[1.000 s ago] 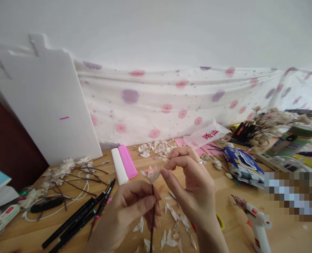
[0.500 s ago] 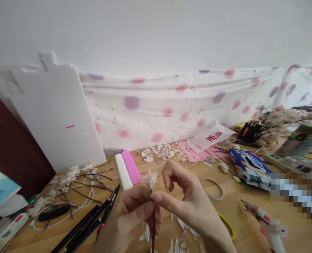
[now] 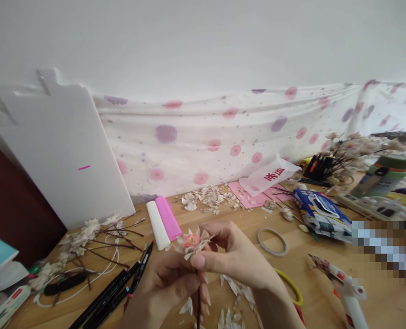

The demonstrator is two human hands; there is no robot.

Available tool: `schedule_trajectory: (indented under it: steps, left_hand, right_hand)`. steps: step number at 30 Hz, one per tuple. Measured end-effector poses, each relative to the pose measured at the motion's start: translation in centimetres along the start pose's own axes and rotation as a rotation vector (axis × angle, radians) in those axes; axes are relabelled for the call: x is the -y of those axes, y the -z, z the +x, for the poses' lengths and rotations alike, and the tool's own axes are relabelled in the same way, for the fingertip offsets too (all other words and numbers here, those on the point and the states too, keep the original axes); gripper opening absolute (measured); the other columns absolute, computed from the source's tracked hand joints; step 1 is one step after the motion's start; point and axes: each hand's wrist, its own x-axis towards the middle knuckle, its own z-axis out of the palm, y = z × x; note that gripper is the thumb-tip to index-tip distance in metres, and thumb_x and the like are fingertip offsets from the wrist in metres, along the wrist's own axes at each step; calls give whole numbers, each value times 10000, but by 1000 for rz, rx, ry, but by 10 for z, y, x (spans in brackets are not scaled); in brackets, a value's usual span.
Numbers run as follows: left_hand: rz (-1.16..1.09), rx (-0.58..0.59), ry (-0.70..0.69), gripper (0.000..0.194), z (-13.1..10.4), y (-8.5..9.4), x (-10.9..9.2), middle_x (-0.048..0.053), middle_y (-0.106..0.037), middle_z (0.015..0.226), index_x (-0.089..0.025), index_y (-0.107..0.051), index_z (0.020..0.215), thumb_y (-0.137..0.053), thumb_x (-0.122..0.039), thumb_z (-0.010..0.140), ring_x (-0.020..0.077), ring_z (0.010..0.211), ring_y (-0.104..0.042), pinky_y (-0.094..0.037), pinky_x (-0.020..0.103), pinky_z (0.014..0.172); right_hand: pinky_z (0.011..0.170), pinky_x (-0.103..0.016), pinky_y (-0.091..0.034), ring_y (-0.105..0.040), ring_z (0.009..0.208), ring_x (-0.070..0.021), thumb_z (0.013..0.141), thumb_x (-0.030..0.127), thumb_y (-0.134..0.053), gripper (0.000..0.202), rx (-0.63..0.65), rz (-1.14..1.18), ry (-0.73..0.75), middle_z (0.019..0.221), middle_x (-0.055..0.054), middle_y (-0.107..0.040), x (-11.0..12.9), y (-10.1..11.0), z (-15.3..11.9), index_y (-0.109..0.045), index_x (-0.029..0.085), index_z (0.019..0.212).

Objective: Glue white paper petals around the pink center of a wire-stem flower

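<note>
An artificial flower point(image 3: 191, 243) with pale pointed petals and a pink centre is held upright low in the middle of the head view. My left hand point(image 3: 161, 283) is closed around its thin dark stem point(image 3: 198, 304), just under the bloom. Thumb and fingers of my right hand point(image 3: 232, 256) pinch a petal on the flower's right side. Loose pale petals point(image 3: 239, 290) lie on the table beneath my hands.
A glue gun point(image 3: 343, 283) lies at the right, near a yellow ring point(image 3: 292, 285) and a tape roll point(image 3: 273, 242). Left are black markers point(image 3: 103, 292) and finished flower branches point(image 3: 89, 230). White and pink rolls point(image 3: 168, 217), petal scraps point(image 3: 209, 197) and a blue packet point(image 3: 321, 212) lie farther back.
The flower has tilted toward me, so its pink centre now shows. My right hand has moved left from beside the bloom and the stem onto a petal. My left hand stays on the stem.
</note>
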Motion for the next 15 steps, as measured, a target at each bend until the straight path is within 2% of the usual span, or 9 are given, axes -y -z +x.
schedule_trajectory:
  steps: [4, 9, 12, 15]
  left_hand:
    - [85, -7, 41, 248, -2, 1, -6, 37, -749, 696, -199, -810, 788, -789, -439, 848, 136, 614, -676, -549, 223, 606]
    - [280, -34, 57, 352, -4, -1, -12, 53, -736, 709, -188, -805, 771, -765, -533, 833, 177, 651, -664, -532, 264, 642]
    - [569, -179, -80, 353, -7, -5, -16, 48, -730, 716, -218, -801, 724, -706, -521, 879, 200, 701, -659, -509, 271, 684]
    - [875, -248, -361, 267, -8, -4, -18, 16, -701, 663, -252, -769, 685, -676, -338, 920, 174, 646, -618, -470, 241, 638]
  right_hand:
    - [522, -239, -284, -358, 548, -72, 642, 567, -874, 570, 40, 0, -45, 563, 57, -457, -1, 0, 1, -443, 203, 556]
    - [504, -235, -368, -411, 512, -81, 693, 561, -832, 449, 162, 69, -29, 573, 54, -488, -4, 0, 3, -566, 205, 630]
    - [467, -214, -359, -402, 484, -70, 620, 477, -900, 459, 132, 63, -46, 552, 71, -477, -9, 4, 5, -529, 209, 593]
    - [452, -193, -285, -368, 519, -67, 563, 336, -935, 456, 39, -51, 22, 555, 77, -456, -14, 9, 6, -501, 198, 551]
